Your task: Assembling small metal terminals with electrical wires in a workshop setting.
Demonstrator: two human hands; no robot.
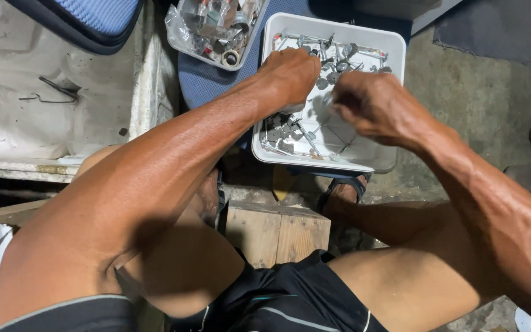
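Observation:
Both of my hands hover over a white rectangular tray (394, 55) that holds several small metal parts (339, 61), among them round washers, pins and flat plates. My left hand (290, 74) is curled into a fist above the tray's left half; what it holds is hidden. My right hand (370, 104) sits over the tray's middle, its fingertips pinched together on a small metal piece that I can barely make out. The two hands are almost touching.
A clear plastic container (216, 31) of small parts stands left of the tray on a blue cushion (204, 80). A dirty white slab (62, 110) lies at left. A wooden block (278, 230) sits between my knees. Concrete floor (480, 92) spreads to the right.

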